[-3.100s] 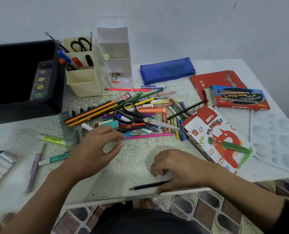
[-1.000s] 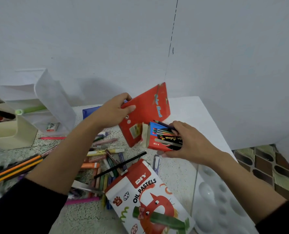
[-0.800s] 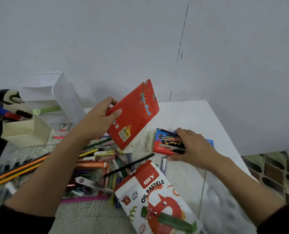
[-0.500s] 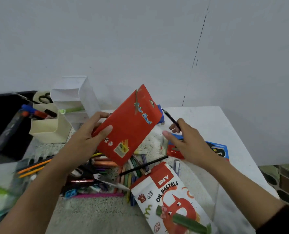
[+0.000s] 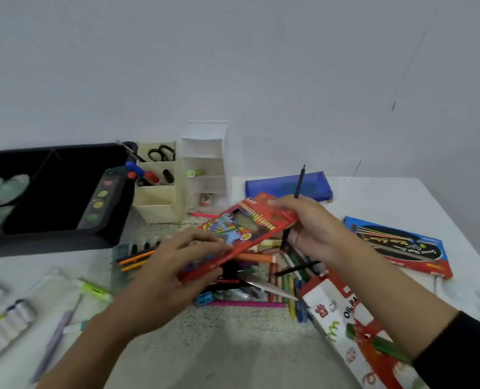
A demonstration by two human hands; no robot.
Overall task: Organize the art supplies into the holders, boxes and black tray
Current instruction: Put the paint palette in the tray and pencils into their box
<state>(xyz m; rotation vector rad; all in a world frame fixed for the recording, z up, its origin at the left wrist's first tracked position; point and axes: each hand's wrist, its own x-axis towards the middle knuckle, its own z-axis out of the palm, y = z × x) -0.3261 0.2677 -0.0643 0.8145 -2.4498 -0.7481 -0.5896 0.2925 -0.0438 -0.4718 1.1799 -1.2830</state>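
Two hands: both hold one flat red cardboard colour-pencil box point(image 5: 250, 228) in the air above the middle of the speckled white desk point(image 5: 233, 346).
Left hand point(image 5: 171, 279): blurred; fingers curled round the box's lower, nearer end, thumb on its printed face.
Right hand point(image 5: 314, 228): thumb on the box's upper, farther end, fingers beneath it. The same hand pinches a thin black pencil point(image 5: 300, 183) that stands nearly upright, tip up.
Box: tilted, far end higher, printed window side up.
Under the box: a loose heap of coloured pencils and crayons point(image 5: 281, 272), with a steel scissors blade point(image 5: 264, 284) among them.
Far left corner: a black rectangular tray point(image 5: 51, 244) with a strip of watercolour pans point(image 5: 98, 204) along its right side.
Far edge: a cream plastic holder point(image 5: 160, 203) with black-handled scissors and markers stands just beside a white tiered holder point(image 5: 205, 153). A blue fabric pencil case point(image 5: 272, 186) lies to their right.
Right edge: a blue-and-red paintbrush box point(image 5: 401, 245) lies flat.
Near right corner: a white-and-red oil pastels box point(image 5: 345, 318).
Left edge: a row of white paint tubes point(image 5: 6, 324), with a yellow-green highlighter point(image 5: 93, 289) near them.
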